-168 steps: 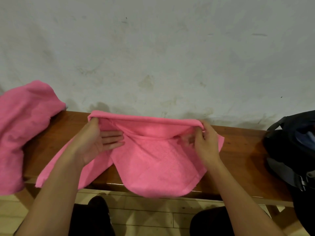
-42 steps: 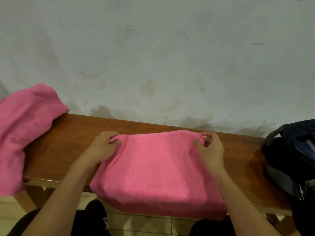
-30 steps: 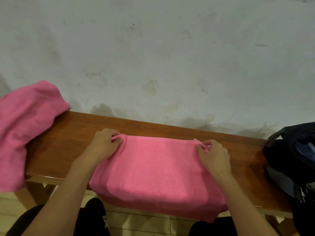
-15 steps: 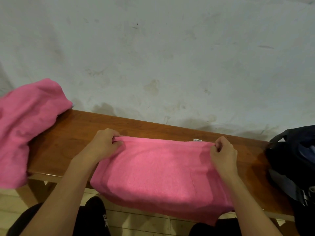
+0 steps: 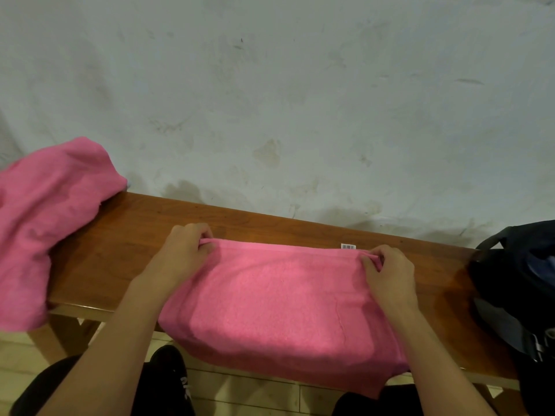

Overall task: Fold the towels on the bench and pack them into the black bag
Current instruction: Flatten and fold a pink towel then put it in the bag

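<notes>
A pink towel point(image 5: 279, 301) lies on the wooden worktop point(image 5: 120, 235), its front draping over the edge. The left hand point(image 5: 183, 253) and right hand point(image 5: 387, 274) each pinch a far corner. Keep the edge taut and corners aligned before folding again.

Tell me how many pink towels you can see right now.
2. One towel lies on the bench, both hands pinching its far corners. The crumpled towel lies heaped over the bench's left end. The black bag may hide more.
</notes>
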A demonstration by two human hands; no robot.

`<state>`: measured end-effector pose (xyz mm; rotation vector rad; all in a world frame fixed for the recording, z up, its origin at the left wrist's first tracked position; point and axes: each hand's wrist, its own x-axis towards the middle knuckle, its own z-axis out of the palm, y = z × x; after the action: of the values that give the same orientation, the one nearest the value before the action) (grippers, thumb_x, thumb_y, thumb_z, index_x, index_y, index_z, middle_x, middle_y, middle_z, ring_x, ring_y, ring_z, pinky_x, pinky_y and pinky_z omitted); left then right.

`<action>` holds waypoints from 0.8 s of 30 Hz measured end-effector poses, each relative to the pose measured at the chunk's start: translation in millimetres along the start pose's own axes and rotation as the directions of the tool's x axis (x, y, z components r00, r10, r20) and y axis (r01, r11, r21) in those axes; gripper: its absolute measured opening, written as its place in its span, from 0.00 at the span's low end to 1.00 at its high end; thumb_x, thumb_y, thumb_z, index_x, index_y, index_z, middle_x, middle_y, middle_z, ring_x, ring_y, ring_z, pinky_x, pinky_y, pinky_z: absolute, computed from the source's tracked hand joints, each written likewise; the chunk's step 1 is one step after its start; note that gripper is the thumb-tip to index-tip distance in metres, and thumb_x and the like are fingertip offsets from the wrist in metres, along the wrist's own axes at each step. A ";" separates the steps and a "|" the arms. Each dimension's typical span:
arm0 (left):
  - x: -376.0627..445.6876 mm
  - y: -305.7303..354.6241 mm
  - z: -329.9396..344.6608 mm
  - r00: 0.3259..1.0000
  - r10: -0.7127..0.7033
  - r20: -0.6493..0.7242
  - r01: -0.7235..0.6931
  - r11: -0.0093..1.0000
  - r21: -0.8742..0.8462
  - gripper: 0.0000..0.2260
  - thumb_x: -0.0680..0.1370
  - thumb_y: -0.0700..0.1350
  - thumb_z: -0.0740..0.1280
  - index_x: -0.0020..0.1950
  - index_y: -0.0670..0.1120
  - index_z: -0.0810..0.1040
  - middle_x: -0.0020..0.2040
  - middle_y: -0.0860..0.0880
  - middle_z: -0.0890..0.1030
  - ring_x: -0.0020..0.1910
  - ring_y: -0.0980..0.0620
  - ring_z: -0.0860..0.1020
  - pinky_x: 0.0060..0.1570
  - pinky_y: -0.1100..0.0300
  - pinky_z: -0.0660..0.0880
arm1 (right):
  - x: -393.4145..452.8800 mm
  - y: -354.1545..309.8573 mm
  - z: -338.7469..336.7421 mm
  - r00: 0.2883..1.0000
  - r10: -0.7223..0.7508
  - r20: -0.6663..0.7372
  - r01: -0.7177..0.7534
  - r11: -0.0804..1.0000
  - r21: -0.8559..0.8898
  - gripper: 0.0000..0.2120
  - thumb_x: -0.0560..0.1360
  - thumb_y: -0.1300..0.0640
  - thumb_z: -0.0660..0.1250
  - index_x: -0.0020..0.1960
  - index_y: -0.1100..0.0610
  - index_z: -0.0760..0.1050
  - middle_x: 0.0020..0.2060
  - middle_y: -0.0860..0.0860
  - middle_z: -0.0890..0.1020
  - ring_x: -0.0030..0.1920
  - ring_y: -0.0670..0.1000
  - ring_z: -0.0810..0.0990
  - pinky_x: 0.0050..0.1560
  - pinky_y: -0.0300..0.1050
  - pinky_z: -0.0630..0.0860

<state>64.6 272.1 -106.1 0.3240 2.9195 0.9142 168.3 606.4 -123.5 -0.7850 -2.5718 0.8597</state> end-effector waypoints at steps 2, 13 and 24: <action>0.9 -0.7 1.2 1.000 0.006 0.008 -0.007 1.000 0.031 0.04 0.78 0.41 0.69 0.44 0.49 0.78 0.40 0.53 0.79 0.39 0.57 0.77 0.38 0.65 0.72 | 0.4 1.3 1.2 1.000 0.013 -0.024 -0.014 1.000 -0.019 0.05 0.79 0.59 0.67 0.45 0.54 0.74 0.46 0.50 0.78 0.40 0.41 0.73 0.36 0.32 0.65; 2.4 1.8 4.2 0.993 -0.100 -0.063 0.100 0.995 0.002 0.01 0.77 0.44 0.71 0.47 0.47 0.80 0.40 0.52 0.78 0.39 0.58 0.76 0.44 0.57 0.75 | 6.0 6.0 1.7 0.997 0.013 -0.080 -0.014 1.000 -0.011 0.08 0.79 0.62 0.63 0.43 0.52 0.73 0.43 0.49 0.78 0.45 0.52 0.77 0.42 0.53 0.78; 5.6 2.7 2.1 0.992 -0.115 -0.054 0.112 0.992 -0.051 0.08 0.73 0.39 0.74 0.39 0.51 0.79 0.39 0.55 0.77 0.40 0.61 0.73 0.38 0.67 0.68 | 9.6 12.1 -0.4 0.997 0.040 -0.067 -0.035 0.997 0.066 0.08 0.76 0.63 0.70 0.40 0.54 0.76 0.43 0.51 0.80 0.43 0.48 0.78 0.37 0.39 0.71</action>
<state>59.9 276.7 -106.3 0.1293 2.9255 0.9898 165.6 620.2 -129.7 -0.8316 -2.4646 0.9068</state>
